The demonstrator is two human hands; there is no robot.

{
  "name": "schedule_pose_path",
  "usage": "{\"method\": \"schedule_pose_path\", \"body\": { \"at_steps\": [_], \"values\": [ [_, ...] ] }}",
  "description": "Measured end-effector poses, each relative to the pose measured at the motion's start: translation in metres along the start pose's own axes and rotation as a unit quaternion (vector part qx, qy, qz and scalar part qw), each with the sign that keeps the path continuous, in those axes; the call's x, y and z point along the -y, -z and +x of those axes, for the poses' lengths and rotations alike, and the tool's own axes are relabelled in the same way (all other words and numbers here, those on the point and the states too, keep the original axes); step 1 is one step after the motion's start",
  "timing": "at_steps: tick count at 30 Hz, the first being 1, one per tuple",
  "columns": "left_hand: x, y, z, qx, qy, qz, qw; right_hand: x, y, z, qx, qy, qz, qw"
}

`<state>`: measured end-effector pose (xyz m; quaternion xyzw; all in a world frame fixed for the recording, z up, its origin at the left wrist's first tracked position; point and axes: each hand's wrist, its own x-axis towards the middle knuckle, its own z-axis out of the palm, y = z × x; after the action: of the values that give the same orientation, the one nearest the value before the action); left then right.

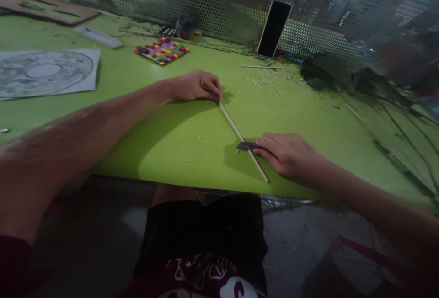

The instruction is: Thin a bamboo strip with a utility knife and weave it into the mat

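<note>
A thin pale stick (240, 134) lies flat on the green table (164, 129), running from upper left to lower right. My left hand (197, 85) is curled closed and pins the stick's far end under its fingertips. My right hand (286, 154) is closed on a small dark blade (247, 146), which lies across the stick near its lower end. A few pale shavings (204, 141) lie on the table left of the stick.
A multicoloured woven mat (162, 51) and a printed sheet with a disc pattern (44, 71) lie at the left. A dark phone (273, 28) leans against the perforated metal screen at the back. Dark strips and scraps (343, 78) pile at the right. The table's front edge is just below the stick.
</note>
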<state>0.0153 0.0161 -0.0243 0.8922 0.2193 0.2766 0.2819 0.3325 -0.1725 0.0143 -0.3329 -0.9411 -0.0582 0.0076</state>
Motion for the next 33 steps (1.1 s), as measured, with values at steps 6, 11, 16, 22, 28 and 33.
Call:
{"method": "schedule_pose_path", "body": {
  "at_steps": [6,11,16,22,28,33],
  "values": [
    [-0.001,0.001,0.001,0.012,0.004,0.003,1.000,0.002,0.002,-0.003,0.013,-0.003,-0.007,1.000],
    [-0.001,0.003,0.000,0.018,0.017,0.015,1.000,0.006,0.006,-0.006,0.014,0.006,-0.021,1.000],
    [-0.002,0.005,-0.001,0.036,0.024,0.037,0.998,0.011,0.007,-0.016,-0.002,0.015,-0.020,1.000],
    [-0.004,0.005,-0.001,0.030,0.031,0.035,0.998,0.024,0.013,-0.039,-0.029,0.035,-0.002,0.999],
    [-0.002,0.006,-0.002,0.020,0.014,0.038,0.999,0.030,0.017,-0.066,-0.036,0.013,0.028,0.999],
    [-0.001,0.006,-0.002,0.021,0.009,0.036,0.999,0.019,0.012,-0.046,-0.022,-0.051,0.056,0.997]
  ]
}}
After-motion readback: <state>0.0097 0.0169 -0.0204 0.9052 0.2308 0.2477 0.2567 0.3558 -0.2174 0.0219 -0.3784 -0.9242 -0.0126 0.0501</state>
